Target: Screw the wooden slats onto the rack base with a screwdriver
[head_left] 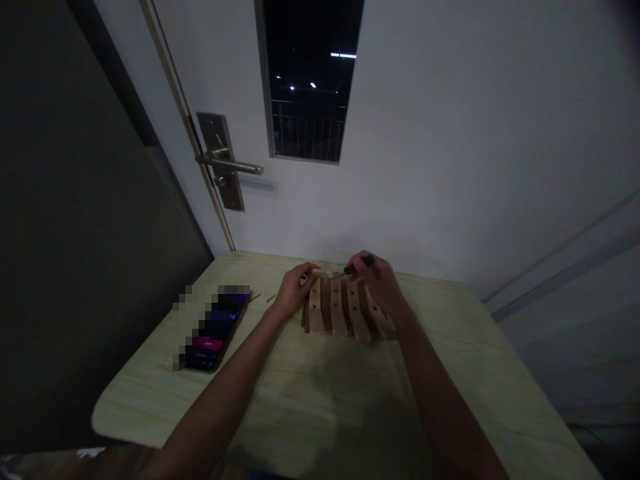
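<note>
A row of several wooden slats (345,313) with small holes stands on edge on the pale wooden table (320,393). My left hand (294,290) rests curled against the left end of the slats, fingers on the top of the first one. Over the far side of the slats, my right hand (376,280) is closed round a thin black tool (356,265), whose tip points left above them.
A phone (216,328) with a lit screen lies on the table left of the slats. One or two small dark bits (270,298) lie between them. Behind the table is a white door with a metal handle (227,163) and a narrow dark window (310,80).
</note>
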Demonstrator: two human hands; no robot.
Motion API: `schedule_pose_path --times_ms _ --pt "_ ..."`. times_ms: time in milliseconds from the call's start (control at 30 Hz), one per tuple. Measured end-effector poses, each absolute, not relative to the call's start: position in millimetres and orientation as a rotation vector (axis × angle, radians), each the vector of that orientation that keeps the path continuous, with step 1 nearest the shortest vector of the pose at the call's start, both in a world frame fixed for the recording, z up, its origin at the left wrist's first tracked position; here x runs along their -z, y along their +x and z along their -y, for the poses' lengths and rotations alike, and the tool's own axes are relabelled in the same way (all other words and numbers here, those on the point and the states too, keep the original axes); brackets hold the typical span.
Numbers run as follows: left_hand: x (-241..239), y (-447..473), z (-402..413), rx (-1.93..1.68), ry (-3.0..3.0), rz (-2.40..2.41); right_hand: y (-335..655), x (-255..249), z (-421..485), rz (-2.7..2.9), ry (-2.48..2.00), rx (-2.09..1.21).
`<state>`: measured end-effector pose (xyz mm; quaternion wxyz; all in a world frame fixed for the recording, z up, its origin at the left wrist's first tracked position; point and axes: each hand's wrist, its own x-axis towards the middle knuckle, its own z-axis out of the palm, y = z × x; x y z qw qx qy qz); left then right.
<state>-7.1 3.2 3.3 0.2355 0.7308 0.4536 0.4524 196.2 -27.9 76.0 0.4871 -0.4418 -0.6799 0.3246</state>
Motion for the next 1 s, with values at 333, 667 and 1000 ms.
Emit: schedule_pose_path --times_ms 333,667,1000 --pt "-0.5 0.8 -3.7 -1.335 1.930 -1.259 194.5 -94.7 38.4 1.811 -1.092 -0.498" --pt "2.3 1.9 -1.5 -1.260 1.904 -1.206 185.2 -81.1 39.1 2.272 -1.149 -0.569" --pt "3.7 -2.1 2.2 -1.205 1.942 -1.346 175.3 -66.7 45.6 2.484 -1.269 -0.552"
